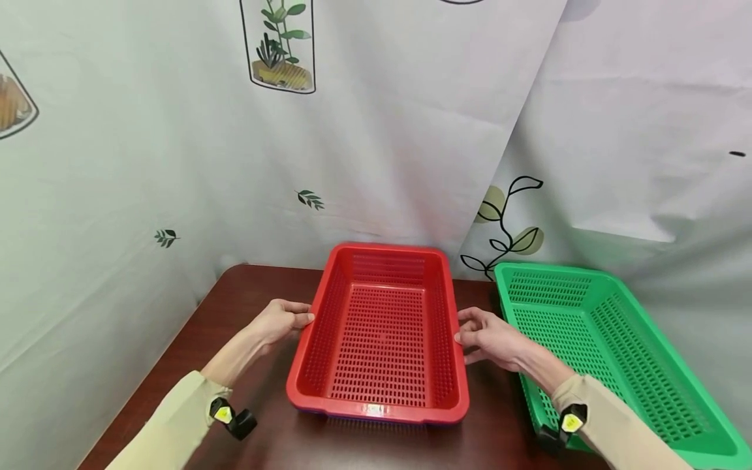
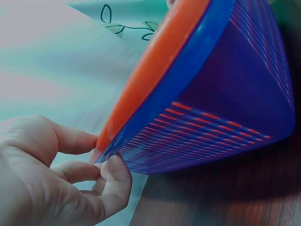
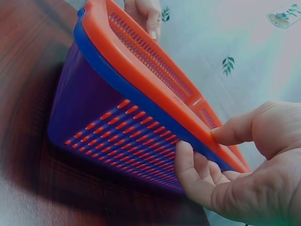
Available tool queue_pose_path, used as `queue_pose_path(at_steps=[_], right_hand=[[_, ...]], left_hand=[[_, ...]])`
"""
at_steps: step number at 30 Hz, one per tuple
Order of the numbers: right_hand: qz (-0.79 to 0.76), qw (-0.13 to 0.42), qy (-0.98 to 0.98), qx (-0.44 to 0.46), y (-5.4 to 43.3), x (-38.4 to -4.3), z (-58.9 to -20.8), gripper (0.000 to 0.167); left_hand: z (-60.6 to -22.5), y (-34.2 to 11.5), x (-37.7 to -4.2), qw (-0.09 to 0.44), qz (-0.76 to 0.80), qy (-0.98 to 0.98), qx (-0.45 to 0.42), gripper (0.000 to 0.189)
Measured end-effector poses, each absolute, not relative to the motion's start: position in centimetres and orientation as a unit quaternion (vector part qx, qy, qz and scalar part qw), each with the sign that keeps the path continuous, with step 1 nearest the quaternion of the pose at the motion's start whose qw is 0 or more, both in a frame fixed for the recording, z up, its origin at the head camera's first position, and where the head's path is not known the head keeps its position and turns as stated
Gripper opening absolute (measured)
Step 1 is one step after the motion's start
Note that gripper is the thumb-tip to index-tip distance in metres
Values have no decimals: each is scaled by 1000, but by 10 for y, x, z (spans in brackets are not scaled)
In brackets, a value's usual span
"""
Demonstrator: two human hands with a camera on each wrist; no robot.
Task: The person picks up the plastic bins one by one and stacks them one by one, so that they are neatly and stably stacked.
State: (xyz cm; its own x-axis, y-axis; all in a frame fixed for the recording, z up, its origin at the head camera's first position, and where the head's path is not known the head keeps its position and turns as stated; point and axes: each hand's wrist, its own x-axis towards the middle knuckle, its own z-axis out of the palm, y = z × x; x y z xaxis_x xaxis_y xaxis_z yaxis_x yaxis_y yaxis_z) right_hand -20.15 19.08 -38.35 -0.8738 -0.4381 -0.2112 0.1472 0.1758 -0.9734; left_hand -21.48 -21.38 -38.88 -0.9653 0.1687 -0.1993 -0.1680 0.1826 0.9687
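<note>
A red plastic basket (image 1: 376, 410) with slotted walls and floor sits nested inside a blue basket (image 3: 70, 89) of like shape. Only a sliver of blue shows under the red rim in the head view. My left hand (image 1: 281, 324) grips the left side, its thumb at the red rim and its fingers curled beneath the blue one. On the opposite side my right hand (image 1: 490, 337) pinches both rims the same way, thumb (image 3: 235, 129) on top and fingers (image 3: 190, 169) underneath. Nothing lies inside the red basket.
To the right, a larger-looking green basket (image 1: 684, 356) stands on the dark wooden table (image 1: 258, 287), below my right forearm. A white printed curtain (image 1: 388, 150) hangs along the back and left side, close to the table's edges.
</note>
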Motion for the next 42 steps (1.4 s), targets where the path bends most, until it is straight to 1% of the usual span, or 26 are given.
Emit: queue_pose_path(at_steps=[13,23,29,37,42], right_hand=[[-614,231,751,-76,202,-205,-379,55],[-608,239,754,-67,202,-212,-377,53],[-615,241,748,-69,202,-210,-378,53],[-620,235,745,-68,204,-210,-381,50],[-609,217,761,-59,206,-208,-381,45]], left_hand=[[-389,-198,-220,135,644,753,-12,37],[-388,-196,-220,125,630,766,-23,37],[-389,-196,-221,131,639,758,-17,37],[-393,-196,-221,137,647,750,-15,38],[-394,-194,-220,135,643,754,-5,39]])
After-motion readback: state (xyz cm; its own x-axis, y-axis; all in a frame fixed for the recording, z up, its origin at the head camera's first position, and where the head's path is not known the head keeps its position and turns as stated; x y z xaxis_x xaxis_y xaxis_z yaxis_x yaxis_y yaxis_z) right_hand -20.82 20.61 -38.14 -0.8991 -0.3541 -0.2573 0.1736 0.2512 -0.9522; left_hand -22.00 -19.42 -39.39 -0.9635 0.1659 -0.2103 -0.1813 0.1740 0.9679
